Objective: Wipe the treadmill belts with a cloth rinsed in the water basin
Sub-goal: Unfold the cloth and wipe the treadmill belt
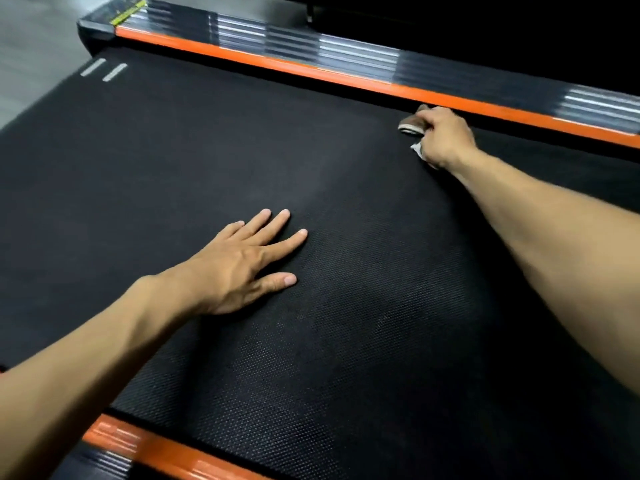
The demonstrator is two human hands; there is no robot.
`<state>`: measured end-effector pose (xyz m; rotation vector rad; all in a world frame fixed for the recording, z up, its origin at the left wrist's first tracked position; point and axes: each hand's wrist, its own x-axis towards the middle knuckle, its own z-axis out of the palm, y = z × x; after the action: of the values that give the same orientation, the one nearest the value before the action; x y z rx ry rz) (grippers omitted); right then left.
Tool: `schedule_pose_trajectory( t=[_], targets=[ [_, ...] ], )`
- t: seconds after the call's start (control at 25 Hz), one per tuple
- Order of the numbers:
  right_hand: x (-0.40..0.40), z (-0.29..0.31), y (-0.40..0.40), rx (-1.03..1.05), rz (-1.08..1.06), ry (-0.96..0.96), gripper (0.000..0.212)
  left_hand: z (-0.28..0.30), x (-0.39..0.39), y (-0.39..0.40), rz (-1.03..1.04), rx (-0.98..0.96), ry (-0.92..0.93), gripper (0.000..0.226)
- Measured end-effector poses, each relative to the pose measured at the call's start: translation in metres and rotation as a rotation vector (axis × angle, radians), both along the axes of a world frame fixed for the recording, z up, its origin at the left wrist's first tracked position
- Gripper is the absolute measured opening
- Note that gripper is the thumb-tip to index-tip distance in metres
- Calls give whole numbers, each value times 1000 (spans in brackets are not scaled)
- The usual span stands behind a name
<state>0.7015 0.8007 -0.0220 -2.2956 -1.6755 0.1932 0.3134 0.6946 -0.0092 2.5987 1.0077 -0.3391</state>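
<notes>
Right hand (445, 138) grips cloth (412, 124) on belt (346, 150) beside far orange rail (277, 65); left hand (242, 265) flat, fingers spread, mid-belt. Yellow rail label (130, 12) unreadable.

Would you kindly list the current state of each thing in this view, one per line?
left hand: open, fingers spread, resting flat on the belt.
right hand: gripping the cloth at the belt's far edge.
cloth: bunched under the right hand, pressed on the belt beside the far orange rail.
treadmill belt: black, textured, no visible wet streaks.
far orange rail: untouched.
</notes>
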Motion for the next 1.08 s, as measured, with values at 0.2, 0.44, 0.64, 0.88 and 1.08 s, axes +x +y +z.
schedule_pose_trajectory(
  t=[0.2,0.44,0.64,0.88,1.08],
  targets=[
    [-55,-4,-7,96,225,-66,46,-5,-10,0,-15,-37,-105,77],
    [-216,-16,-124,184,915,9,55,26,-24,6,399,83,-635,50],
    [-241,-7,-195,73,1228,92,51,24,-57,9,493,176,-466,54],
    [-114,0,-34,151,591,-10,64,7,-80,2,428,168,-246,51],
    [-128,-7,-5,68,219,-103,49,10,-85,8,414,160,-258,44]
  ],
)
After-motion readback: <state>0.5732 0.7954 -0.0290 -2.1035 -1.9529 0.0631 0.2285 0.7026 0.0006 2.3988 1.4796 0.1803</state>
